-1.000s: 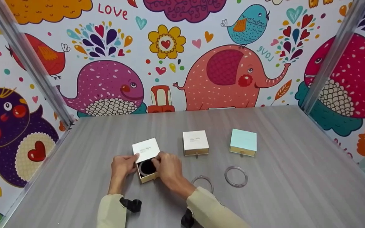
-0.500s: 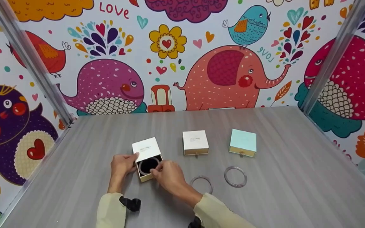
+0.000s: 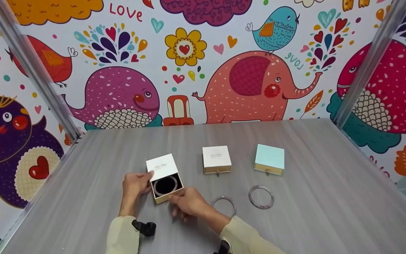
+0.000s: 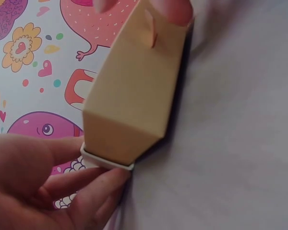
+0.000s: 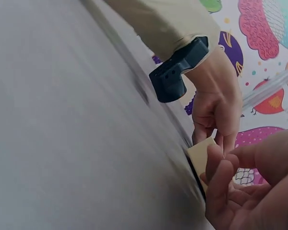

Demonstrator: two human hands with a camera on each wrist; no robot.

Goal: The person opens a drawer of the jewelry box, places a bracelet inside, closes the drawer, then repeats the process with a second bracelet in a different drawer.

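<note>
A white slide-out gift box [image 3: 162, 166] stands at the left of the table with its gold-sided drawer [image 4: 129, 86] pulled toward me. Inside the drawer's black lining lies a translucent bangle [image 3: 155, 188]. My left hand [image 3: 134, 184] grips the white sleeve from the left, thumb on its top; the left wrist view shows fingers on both sides of the sleeve's end. My right hand [image 3: 190, 204] is at the drawer's front edge, its fingertips touching the front near the small pull tab [image 4: 150, 29]. Its other fingers hang loosely below.
Two bangles lie on the table: one [image 3: 234, 204] beside my right wrist, another [image 3: 272, 199] farther right. Behind them stand a closed white box [image 3: 216, 156] and a closed mint-green box [image 3: 270, 155]. Patterned walls with metal posts [image 3: 361, 70] bound the table.
My right hand has drawn back from inside the drawer to its front edge, uncovering the bangle lying there. My left hand keeps its grip on the sleeve.
</note>
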